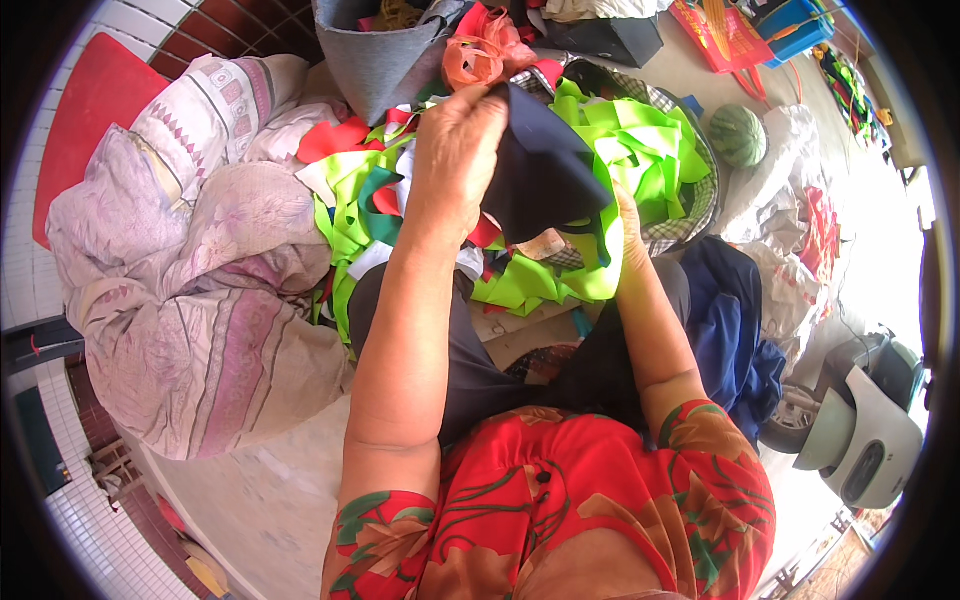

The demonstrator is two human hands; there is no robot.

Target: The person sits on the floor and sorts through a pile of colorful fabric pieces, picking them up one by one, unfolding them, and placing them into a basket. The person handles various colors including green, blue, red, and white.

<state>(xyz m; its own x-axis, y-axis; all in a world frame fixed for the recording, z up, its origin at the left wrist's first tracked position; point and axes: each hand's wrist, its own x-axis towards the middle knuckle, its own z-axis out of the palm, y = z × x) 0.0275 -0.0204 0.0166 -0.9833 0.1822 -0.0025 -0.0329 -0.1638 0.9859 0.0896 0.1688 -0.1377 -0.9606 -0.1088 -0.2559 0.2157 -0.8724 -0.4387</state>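
Left hand [455, 140] fingers pinch navy cloth [540, 170] — right hand [628, 225] hidden, fingers untellable.

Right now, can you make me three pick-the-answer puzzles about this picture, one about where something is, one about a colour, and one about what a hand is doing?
1. Where is the watermelon?
A. on the person's lap
B. on the floor at the upper right, beside the basket
C. inside the grey bag

2. What colour are most of the scraps in the pile?
A. bright green
B. yellow
C. black

3. What is the left hand doing?
A. resting flat on the floor
B. pinching the dark blue cloth up
C. holding scissors

Answers:
1 B, the striped green melon lies past the basket's checked rim.
2 A, bright green strips fill the heap.
3 B, its fingers are closed on the cloth's top edge; the right hand is mostly hidden under the cloth.
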